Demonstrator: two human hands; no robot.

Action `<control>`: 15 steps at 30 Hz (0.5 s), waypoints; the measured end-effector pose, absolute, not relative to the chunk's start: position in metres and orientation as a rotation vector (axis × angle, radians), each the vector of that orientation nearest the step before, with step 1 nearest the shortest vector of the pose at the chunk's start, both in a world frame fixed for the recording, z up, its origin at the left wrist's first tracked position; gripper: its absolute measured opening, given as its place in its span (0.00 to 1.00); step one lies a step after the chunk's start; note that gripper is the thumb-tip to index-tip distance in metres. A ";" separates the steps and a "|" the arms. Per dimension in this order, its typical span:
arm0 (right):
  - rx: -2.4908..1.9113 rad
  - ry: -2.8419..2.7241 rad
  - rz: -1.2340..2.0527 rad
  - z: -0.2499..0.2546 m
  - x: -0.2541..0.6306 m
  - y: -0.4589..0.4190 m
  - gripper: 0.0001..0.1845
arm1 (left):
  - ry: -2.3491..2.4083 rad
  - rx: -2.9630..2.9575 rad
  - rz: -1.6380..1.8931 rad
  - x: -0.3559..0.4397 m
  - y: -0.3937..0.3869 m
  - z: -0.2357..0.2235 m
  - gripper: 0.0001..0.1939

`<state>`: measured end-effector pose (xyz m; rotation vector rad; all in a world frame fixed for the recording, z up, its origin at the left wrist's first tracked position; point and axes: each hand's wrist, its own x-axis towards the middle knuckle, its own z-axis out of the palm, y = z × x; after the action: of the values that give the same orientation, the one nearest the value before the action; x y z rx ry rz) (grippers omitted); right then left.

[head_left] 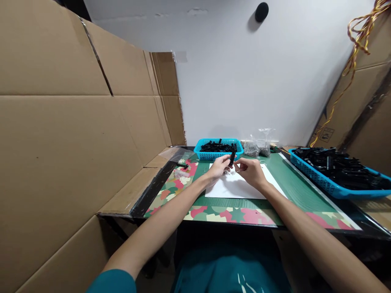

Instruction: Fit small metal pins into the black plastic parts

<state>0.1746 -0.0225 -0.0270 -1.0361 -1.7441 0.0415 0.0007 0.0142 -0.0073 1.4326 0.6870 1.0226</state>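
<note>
My left hand [219,167] is closed round a narrow black plastic piece [232,156], which stands roughly upright above the white sheet [238,191]. Close against its lower end, my right hand [251,171] has thumb and forefinger pinched together; whatever is between them is too small to make out. Below the hands, a small heap of shiny metal bits [229,172] lies on the sheet, partly covered by the fingers.
A blue basket [210,156] of black pieces stands at the back, a larger one [324,179] at the right. Clear bags [258,149] of small parts sit by the wall. A black piece [182,165] lies left. Cardboard [91,134] walls the left side.
</note>
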 end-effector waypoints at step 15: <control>-1.050 -1.835 0.038 -0.028 0.177 -0.024 0.13 | 0.669 1.556 1.050 0.000 0.014 -0.006 0.16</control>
<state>0.1770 -0.0243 -0.0278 -1.0497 -1.8348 0.0378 0.0004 0.0143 -0.0065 1.5560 0.6693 1.0495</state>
